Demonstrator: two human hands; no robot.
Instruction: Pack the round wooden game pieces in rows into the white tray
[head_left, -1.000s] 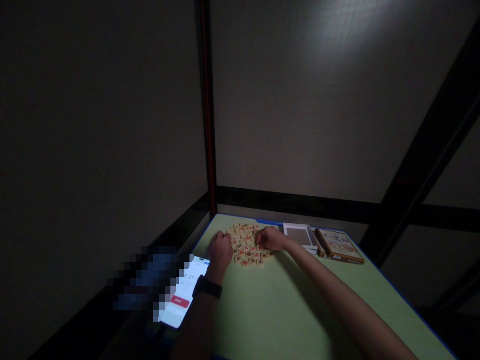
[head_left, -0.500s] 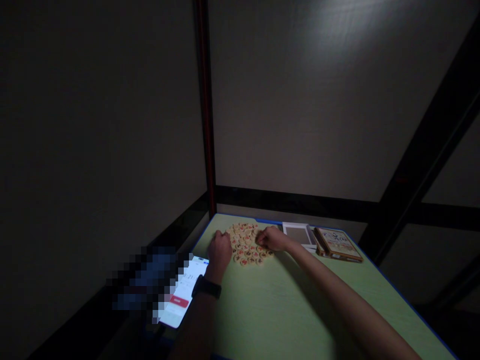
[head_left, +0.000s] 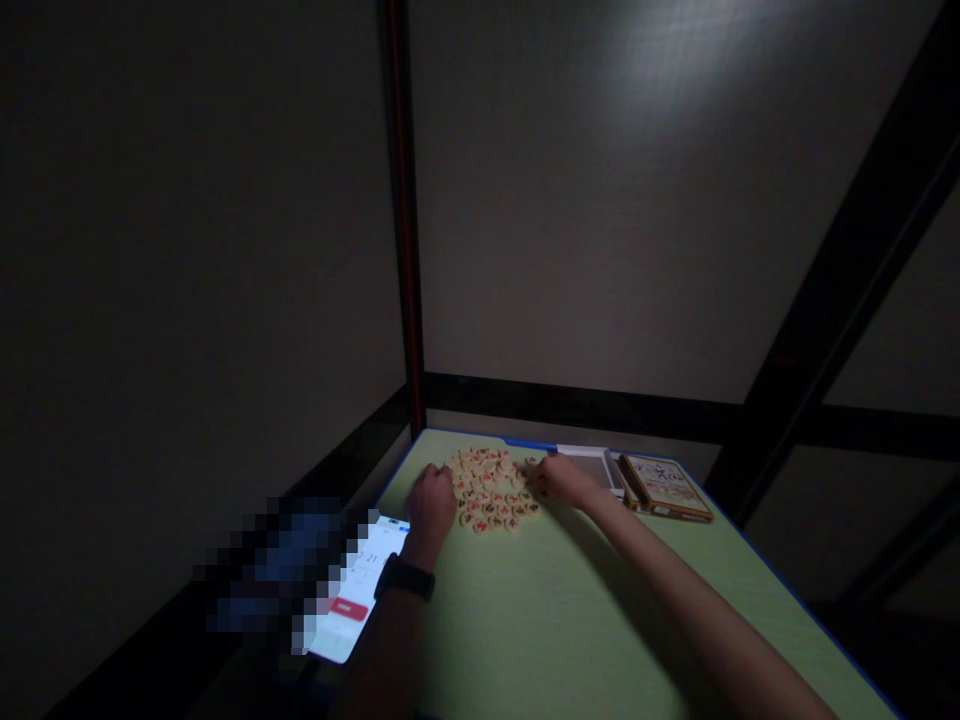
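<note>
Round wooden pieces [head_left: 487, 492] with red and dark characters lie in a cluster near the far left part of the green table [head_left: 517, 620]. At the cluster's left edge is my left hand [head_left: 433, 497], its fingers curled closed; whatever they may hold is hidden. My right hand [head_left: 556, 480] rests at the right edge of the cluster with its fingers pinched together, and what is between them is too small to make out. One piece shows just beyond its fingertips.
Behind my right hand lies an open white tray [head_left: 611, 470], with a brown printed box [head_left: 667, 487] to its right. A lit phone [head_left: 356, 595] stands beside my left wrist. Dark wall panels rise behind the table.
My right hand has moved a little to the right, away from the middle of the pieces. My left hand stays at the cluster's left edge. The view has shifted slightly.
</note>
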